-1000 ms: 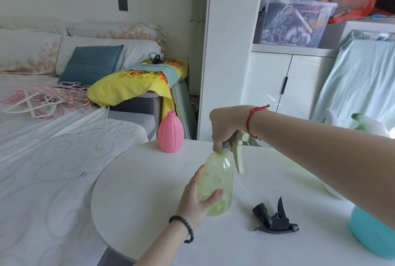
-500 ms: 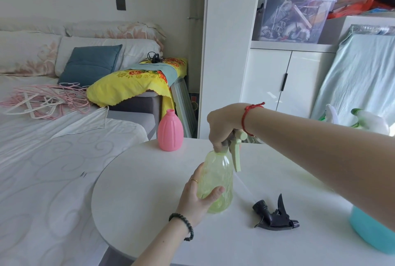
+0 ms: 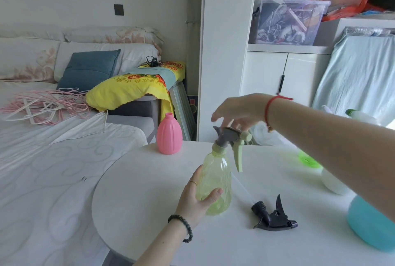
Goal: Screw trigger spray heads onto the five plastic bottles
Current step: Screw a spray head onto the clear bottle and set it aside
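Yellow-green and see-through, the bottle [image 3: 214, 182] stands upright on the white round table [image 3: 149, 180], a little left of its middle. The left hand [image 3: 195, 198] is wrapped around the bottle's lower half from the left, thumb across the front and the other fingers behind, so the plastic sits clamped in that grip. A green and grey spray head [image 3: 232, 140] sits on the bottle's neck, its trigger hanging down to the right. The right hand [image 3: 237, 111] is above the head with its fingers spread apart; the fingertips [image 3: 239, 125] are just over the top of the head, and whether they touch it cannot be told. A black spray head [image 3: 272, 216] lies loose on the table to the right of the bottle. A pink bottle [image 3: 169, 135] without a head stands at the table's far edge. A blue bottle [image 3: 369, 225] sits at the right, partly hidden by the right forearm.
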